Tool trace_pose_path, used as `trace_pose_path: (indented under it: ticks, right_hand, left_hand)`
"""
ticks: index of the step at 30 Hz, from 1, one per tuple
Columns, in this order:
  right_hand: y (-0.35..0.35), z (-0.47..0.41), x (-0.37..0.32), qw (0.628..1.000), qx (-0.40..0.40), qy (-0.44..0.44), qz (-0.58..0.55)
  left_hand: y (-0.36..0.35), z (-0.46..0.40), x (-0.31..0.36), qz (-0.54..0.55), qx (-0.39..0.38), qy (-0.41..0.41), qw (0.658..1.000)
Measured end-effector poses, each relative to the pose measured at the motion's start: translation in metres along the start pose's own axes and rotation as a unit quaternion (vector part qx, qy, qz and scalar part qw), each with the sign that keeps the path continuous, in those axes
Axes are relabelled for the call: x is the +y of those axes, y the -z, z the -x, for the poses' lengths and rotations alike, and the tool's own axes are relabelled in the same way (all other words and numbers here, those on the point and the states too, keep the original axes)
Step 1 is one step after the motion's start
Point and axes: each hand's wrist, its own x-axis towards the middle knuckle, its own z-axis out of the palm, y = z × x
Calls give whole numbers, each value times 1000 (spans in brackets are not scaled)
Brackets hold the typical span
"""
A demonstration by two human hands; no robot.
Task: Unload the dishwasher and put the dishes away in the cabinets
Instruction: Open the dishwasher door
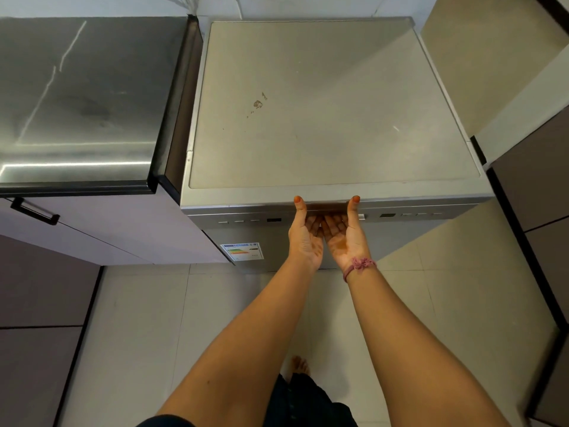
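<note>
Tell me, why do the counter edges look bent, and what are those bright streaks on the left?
Head view: the wide-angle lens bows straight lines, so the dishwasher edges splay outward. The streaks are glare from lights on the shiny steel counter. Both hands, left hand and right hand, are sharp, their fingers shadowed under the door's top lip.
</note>
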Motion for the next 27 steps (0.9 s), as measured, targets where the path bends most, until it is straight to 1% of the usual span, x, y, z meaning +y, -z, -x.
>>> trace_pose_path:
  ticks: [2,4,6,8,12,17,27]
  right_hand:
    - [-4,3,1,1000,-11,-1,28]
    - [-14,9,3,999,-29,-5,15]
    - [-15,12,3,1000,-12,-3,-7]
    - [-14,11,5,1000,20,11,-5]
    - [-10,2,9,999,49,20,-8]
    - [-8,2,7,999,36,21,15]
    - [-10,3,7,999,21,26,22]
  left_hand:
    - [0,-1,0,2,-2,-3,1000]
    - [0,0,1,2,-3,-3,1000]
    - [1,1,0,-9,-4,-3,1000]
    - [2,0,-1,-17,-1,-6,1000]
    - [1,-1,-2,-36,9,-11,999]
    - [5,-6,-3,-82,7,-9,997]
    - [4,-6,-3,-105,8,5,994]
